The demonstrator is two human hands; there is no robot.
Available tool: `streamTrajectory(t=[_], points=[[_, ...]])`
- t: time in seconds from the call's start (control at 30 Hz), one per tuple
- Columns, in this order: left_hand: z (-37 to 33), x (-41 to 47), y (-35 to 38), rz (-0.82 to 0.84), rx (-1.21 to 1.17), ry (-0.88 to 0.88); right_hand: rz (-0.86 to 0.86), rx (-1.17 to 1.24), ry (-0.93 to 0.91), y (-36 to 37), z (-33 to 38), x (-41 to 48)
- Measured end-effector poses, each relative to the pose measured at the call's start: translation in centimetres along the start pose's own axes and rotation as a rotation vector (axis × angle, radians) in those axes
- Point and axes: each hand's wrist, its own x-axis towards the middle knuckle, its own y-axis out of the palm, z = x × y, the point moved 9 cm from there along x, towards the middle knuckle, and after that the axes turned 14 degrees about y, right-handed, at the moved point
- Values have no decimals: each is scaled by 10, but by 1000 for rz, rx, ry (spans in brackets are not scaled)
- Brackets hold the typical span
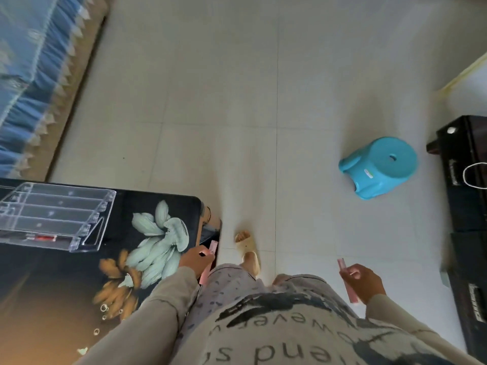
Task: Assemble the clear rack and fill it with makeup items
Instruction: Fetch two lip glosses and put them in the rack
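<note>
**Me:** While I stand at the desk's [66, 285] corner, low in the frame, both hands are busy. My left hand [195, 259] has its fingers curled round a pink tube [213, 248], and my right hand [369, 283] pinches a second tube [351, 292] out over the floor [237, 101].

**Friend:** Why one in each?

**Me:** My guess is that it saves a trip, since both go into the rack [58, 214]. I hold them near the middle so either end can lead.

**Friend:** Where is the rack?

**Me:** At the left of the frame, sitting on the desk and cut off by the left edge. It looks assembled. Its stepped tiers are nearly bare, with only a red stick [44, 237] lying in the lowest one.

**Friend:** Which way does it run?

**Me:** Its long axis goes left to right across the frame, and the troughs lie parallel to that. The near end panel faces my left hand, though well apart from it.

**Friend:** And the tubes?

**Me:** Both stand steep in the frame, crosswise to the troughs. The left tube leans with its top toward the upper right, just off the desk corner. The second tube leans the other way, top toward the upper left. I reckon each must be turned to lie along a trough, like the red stick, before it will settle.

**Friend:** Anything else about?

**Me:** A blue stool [379, 167] lies tipped over on the floor at the right, well clear of me.
</note>
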Motion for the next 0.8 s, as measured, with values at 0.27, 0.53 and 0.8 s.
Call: streamTrajectory(t=[0.27,0.53,0.8], points=[[-68,83,-105,-138,-221,69,5,46,11,-38,95,13],[-57,115,-133,-164,-290,-67,18,-91,-138,-77,254,40],[-35,123,-150,-280,-440,-354,117,-381,-477,-101,459,54]])
